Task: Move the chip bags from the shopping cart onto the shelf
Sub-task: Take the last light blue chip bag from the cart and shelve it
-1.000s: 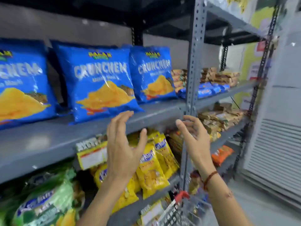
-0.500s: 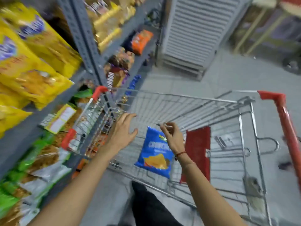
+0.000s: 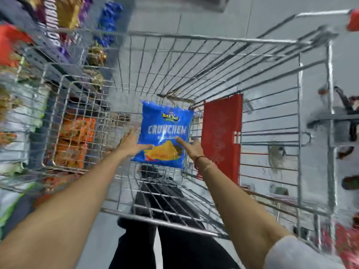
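Pickup step, I judge: one blue chip bag [image 3: 164,133] lies mid-frame in the shopping cart [image 3: 213,38]. My left hand [image 3: 132,143] and right hand [image 3: 189,146] flank it, fingers spread, touching, not yet closed. Next: pinch both sides, lift toward the shelf [image 3: 29,55] at left.

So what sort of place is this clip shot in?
Most likely a grocery shop aisle: a wire shopping cart holding a blue chip bag, and shelves of packaged snacks along the left. Both hands reach for the bag.
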`<action>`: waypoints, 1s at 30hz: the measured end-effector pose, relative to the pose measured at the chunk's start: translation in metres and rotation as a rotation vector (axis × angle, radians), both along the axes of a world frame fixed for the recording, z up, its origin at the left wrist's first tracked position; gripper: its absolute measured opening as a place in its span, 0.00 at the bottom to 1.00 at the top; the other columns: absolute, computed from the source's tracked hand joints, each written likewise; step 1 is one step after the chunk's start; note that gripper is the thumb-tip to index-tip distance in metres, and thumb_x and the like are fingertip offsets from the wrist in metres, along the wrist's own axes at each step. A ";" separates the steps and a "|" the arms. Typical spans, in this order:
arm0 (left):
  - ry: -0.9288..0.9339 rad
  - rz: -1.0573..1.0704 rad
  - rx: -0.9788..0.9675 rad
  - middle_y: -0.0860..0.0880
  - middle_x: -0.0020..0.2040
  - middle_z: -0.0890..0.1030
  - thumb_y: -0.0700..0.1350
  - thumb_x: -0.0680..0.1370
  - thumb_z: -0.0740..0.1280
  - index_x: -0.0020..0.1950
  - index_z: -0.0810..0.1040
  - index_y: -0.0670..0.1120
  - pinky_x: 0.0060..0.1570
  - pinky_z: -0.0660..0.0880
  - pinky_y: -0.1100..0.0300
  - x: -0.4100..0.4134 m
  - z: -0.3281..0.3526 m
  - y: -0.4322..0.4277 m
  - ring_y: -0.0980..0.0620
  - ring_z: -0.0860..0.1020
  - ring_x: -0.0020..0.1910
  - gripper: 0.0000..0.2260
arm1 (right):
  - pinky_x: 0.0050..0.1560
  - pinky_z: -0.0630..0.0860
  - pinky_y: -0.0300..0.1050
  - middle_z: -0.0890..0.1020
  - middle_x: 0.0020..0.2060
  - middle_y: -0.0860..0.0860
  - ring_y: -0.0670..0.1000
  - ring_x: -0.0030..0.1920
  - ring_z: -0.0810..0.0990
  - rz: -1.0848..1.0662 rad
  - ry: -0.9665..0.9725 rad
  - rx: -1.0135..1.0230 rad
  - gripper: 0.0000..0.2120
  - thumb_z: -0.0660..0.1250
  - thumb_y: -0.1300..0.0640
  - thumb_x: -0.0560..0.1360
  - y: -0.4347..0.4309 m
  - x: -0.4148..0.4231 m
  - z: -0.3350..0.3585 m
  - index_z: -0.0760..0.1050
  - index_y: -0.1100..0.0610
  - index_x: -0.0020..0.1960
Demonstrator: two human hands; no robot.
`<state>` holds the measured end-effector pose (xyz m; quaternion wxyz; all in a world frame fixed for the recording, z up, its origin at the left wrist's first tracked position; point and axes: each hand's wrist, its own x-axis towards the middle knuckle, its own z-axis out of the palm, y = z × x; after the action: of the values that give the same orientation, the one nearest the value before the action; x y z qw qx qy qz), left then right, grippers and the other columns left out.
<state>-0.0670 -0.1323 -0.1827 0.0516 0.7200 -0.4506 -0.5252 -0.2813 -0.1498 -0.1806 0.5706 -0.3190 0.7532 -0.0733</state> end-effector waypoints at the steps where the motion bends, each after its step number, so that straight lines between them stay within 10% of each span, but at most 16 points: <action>1: 0.018 0.027 0.027 0.39 0.74 0.60 0.48 0.68 0.75 0.73 0.58 0.44 0.68 0.63 0.50 0.000 -0.011 -0.002 0.40 0.63 0.71 0.40 | 0.70 0.67 0.56 0.67 0.72 0.62 0.62 0.70 0.68 -0.020 -0.025 0.007 0.43 0.71 0.47 0.72 -0.005 0.001 -0.011 0.53 0.64 0.76; 7: 0.227 0.315 0.223 0.45 0.72 0.68 0.57 0.57 0.79 0.74 0.52 0.43 0.66 0.66 0.54 -0.007 -0.060 -0.015 0.47 0.69 0.67 0.55 | 0.62 0.76 0.52 0.81 0.55 0.63 0.55 0.50 0.79 -0.171 -0.027 -0.029 0.14 0.76 0.56 0.68 -0.021 0.006 -0.069 0.73 0.58 0.47; 9: 0.250 0.389 0.199 0.43 0.69 0.71 0.52 0.59 0.80 0.71 0.61 0.44 0.65 0.70 0.48 -0.009 -0.072 -0.019 0.44 0.73 0.64 0.46 | 0.56 0.78 0.39 0.82 0.50 0.58 0.54 0.48 0.80 -0.166 -0.016 -0.030 0.19 0.75 0.54 0.69 -0.018 0.009 -0.075 0.73 0.63 0.52; 12: 0.172 0.428 0.201 0.45 0.60 0.79 0.52 0.59 0.80 0.59 0.72 0.45 0.49 0.77 0.56 -0.007 -0.080 -0.018 0.49 0.80 0.48 0.33 | 0.55 0.76 0.48 0.82 0.52 0.55 0.58 0.57 0.79 -0.156 0.001 -0.039 0.30 0.76 0.48 0.68 -0.012 0.015 -0.078 0.73 0.64 0.62; 19: 0.328 0.476 0.244 0.47 0.52 0.83 0.49 0.58 0.80 0.45 0.79 0.52 0.42 0.78 0.58 -0.007 -0.063 -0.011 0.51 0.82 0.43 0.19 | 0.46 0.78 0.38 0.82 0.54 0.54 0.56 0.54 0.81 -0.230 -0.162 -0.048 0.20 0.74 0.54 0.70 -0.010 0.023 -0.064 0.74 0.61 0.58; 21: 0.356 0.490 0.197 0.48 0.50 0.83 0.48 0.60 0.80 0.47 0.78 0.53 0.46 0.78 0.56 -0.005 -0.051 -0.011 0.49 0.82 0.45 0.19 | 0.35 0.77 0.30 0.81 0.45 0.47 0.51 0.45 0.80 -0.250 -0.204 -0.079 0.15 0.75 0.55 0.70 -0.012 0.025 -0.054 0.73 0.56 0.52; 26: 0.401 0.520 0.127 0.51 0.48 0.83 0.52 0.57 0.80 0.49 0.78 0.53 0.42 0.78 0.59 0.015 -0.005 -0.019 0.51 0.82 0.45 0.23 | 0.60 0.78 0.56 0.81 0.59 0.61 0.61 0.59 0.80 -0.224 -0.289 -0.153 0.31 0.77 0.50 0.66 -0.024 0.044 -0.015 0.74 0.64 0.64; 30: 0.433 0.581 0.018 0.49 0.50 0.84 0.58 0.45 0.80 0.47 0.78 0.53 0.50 0.79 0.52 0.028 0.039 -0.026 0.49 0.82 0.47 0.32 | 0.49 0.83 0.48 0.84 0.54 0.57 0.52 0.49 0.86 -0.176 -0.362 -0.274 0.28 0.76 0.50 0.68 -0.039 0.056 0.029 0.74 0.62 0.63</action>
<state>-0.0388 -0.1584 -0.1438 0.2867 0.6906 -0.2011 -0.6328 -0.2252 -0.1887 -0.1516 0.6393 -0.3083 0.6464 -0.2801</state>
